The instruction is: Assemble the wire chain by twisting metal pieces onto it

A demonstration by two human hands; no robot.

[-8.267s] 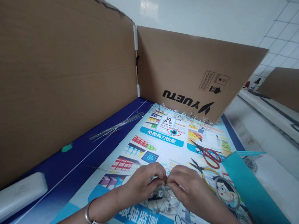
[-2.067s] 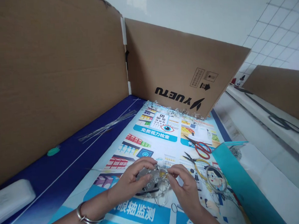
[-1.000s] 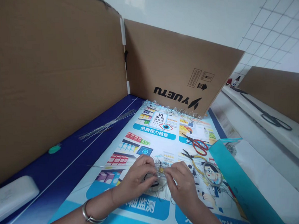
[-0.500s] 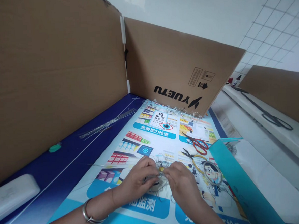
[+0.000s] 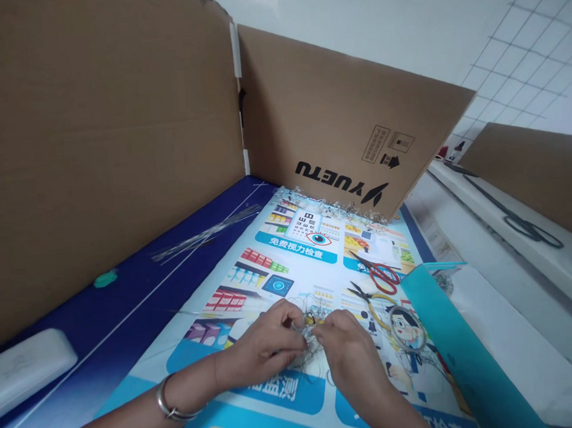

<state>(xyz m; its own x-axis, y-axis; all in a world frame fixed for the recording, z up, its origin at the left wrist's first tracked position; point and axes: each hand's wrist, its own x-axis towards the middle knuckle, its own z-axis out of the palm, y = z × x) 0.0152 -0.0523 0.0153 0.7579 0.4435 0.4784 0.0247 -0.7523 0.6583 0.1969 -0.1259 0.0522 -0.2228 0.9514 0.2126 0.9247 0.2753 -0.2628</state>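
Both hands meet over a tangled piece of thin silvery wire (image 5: 314,354) above the printed mat. My left hand (image 5: 269,341), with a metal bangle on its wrist, is closed with thumb and fingers pinching the wire's left side. Opposite it, my right hand (image 5: 345,339) pinches at the right side, its fingertips close to a small yellowish spot among the wires. Loose wire ends stick out above and below the fingers. What lies right between the fingertips is partly hidden.
Red-handled scissors (image 5: 384,277) and yellow-handled pliers (image 5: 373,299) lie right of the hands, by a roll of wire (image 5: 408,329). A teal box (image 5: 458,332) stands further right. Cut wires (image 5: 204,232) lie left; cardboard panels (image 5: 347,107) rise behind. A white case (image 5: 29,372) sits at left.
The left hand's fingers have shifted slightly on the wire piece, and the piece has turned a little. The right hand stays nearly in place, still pinching.
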